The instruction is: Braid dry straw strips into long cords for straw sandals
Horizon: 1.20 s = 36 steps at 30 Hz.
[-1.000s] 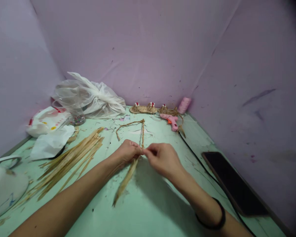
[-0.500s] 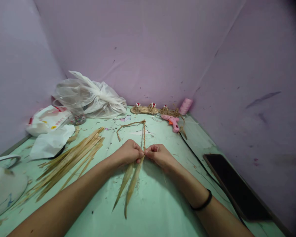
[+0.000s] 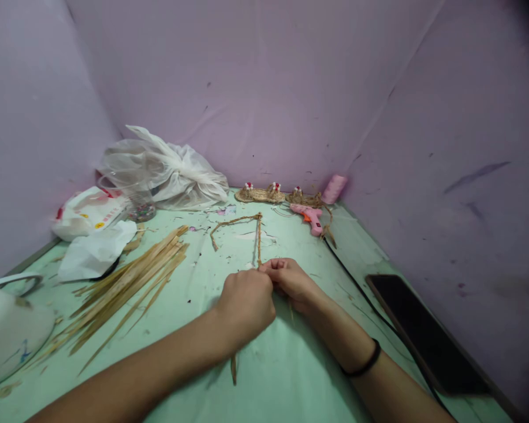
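Note:
A thin twisted cord of dried leaf (image 3: 259, 238) runs from a knot at the back of the table down to my hands. My right hand (image 3: 286, 279) pinches its near end between thumb and fingers. Right beside it, my left hand (image 3: 248, 302) is closed with its back turned up, gripping the loose leaf strips of the cord. One strip's tip (image 3: 233, 370) pokes out below my left wrist, and the rest of that strip is hidden. From the knot a second length of cord (image 3: 233, 222) bends off to the left and lies on the table.
Dried leaf strips (image 3: 132, 288) lie at the left, by a white rounded object (image 3: 13, 341). Behind are a plastic bag (image 3: 180, 176) and a cup of beads (image 3: 141, 205). A pink glue gun (image 3: 309, 218), thread spool (image 3: 334, 189), woven pieces (image 3: 260, 195) and phone (image 3: 427, 335) also lie around.
My left hand has moved down and slightly right and rolled over, its back now upward, covering most of the leaf strips. My right hand keeps its pinch nearly in place.

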{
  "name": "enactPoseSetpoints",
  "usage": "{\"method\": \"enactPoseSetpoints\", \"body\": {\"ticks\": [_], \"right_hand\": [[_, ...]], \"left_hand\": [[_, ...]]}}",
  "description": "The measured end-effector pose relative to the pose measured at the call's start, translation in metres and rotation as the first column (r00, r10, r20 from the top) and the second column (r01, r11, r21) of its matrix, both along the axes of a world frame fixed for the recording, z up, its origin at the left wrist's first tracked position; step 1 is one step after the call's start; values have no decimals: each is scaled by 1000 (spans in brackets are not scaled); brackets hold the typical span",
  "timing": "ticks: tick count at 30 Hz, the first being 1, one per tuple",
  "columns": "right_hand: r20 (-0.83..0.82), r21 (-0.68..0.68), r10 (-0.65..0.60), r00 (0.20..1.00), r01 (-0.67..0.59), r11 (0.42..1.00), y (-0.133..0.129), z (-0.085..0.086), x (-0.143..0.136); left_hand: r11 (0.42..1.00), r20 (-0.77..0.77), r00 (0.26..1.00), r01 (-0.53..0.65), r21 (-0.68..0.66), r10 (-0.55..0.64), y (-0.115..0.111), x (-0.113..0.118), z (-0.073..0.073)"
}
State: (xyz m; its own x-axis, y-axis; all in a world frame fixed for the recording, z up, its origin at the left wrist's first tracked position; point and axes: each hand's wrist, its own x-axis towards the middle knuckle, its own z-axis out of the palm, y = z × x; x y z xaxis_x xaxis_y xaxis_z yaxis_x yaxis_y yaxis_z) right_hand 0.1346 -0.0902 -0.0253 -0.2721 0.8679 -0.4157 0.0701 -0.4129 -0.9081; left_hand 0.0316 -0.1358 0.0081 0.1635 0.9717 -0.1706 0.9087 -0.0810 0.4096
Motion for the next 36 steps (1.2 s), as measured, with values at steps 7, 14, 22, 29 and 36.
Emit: {"method": "enactPoseSetpoints", "body": {"ticks": [7, 14, 22, 29, 36], "right_hand": [[-69, 34, 91, 993, -89, 995, 0, 6, 4], [0, 129, 157, 988, -156, 979, 6, -5, 5], [544, 507, -19, 839, -310, 805, -1, -6, 3], [831, 440, -158, 533, -459, 772, -26, 25, -5], [915, 351, -141, 379, -574, 740, -38, 33, -11]], "left_hand": [[930, 478, 808, -226, -291, 346, 35, -35, 2], [833, 579, 664, -121, -540, 473, 39, -27, -12], [902, 436, 813, -233, -363, 385, 42, -26, -23], [881, 565, 693, -235, -410, 448, 35, -21, -28], [868, 682, 573, -112, -483, 454, 33, -26, -21]]}}
